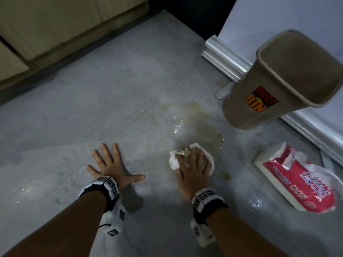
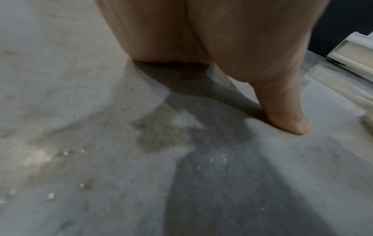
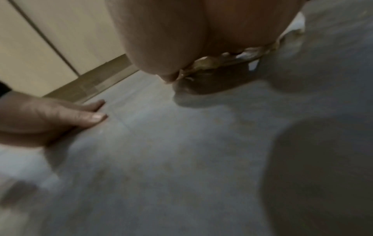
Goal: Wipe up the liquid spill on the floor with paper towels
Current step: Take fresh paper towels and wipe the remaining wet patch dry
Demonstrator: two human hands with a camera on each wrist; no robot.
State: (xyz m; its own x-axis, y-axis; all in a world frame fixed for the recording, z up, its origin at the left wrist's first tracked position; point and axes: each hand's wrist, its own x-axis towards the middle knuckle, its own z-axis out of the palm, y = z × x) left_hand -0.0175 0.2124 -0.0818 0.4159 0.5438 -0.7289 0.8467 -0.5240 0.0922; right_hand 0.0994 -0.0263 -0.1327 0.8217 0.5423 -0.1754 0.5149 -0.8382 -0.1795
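Observation:
A yellowish liquid spill (image 1: pixel 200 123) spreads over the grey floor tiles in front of me. My right hand (image 1: pixel 193 164) lies flat on a stained wad of paper towels (image 1: pixel 173 160) at the spill's near edge and presses it to the floor. The right wrist view shows the wet wad (image 3: pixel 232 59) under my right palm (image 3: pixel 181 39). About a hand's width to the left, my left hand (image 1: pixel 109 164) rests flat on the floor with its fingers spread and holds nothing. Its thumb (image 2: pixel 286 111) touches the tile beside a damp patch (image 2: pixel 161 135).
A tan dust bin (image 1: pixel 274 86) stands right of the spill against a white skirting board (image 1: pixel 222 58). A red pack of paper towels (image 1: pixel 300 180), torn open, lies on the floor at the right. Wooden cabinets (image 1: pixel 46 25) line the far left. Small droplets (image 1: pixel 225 176) dot the tiles.

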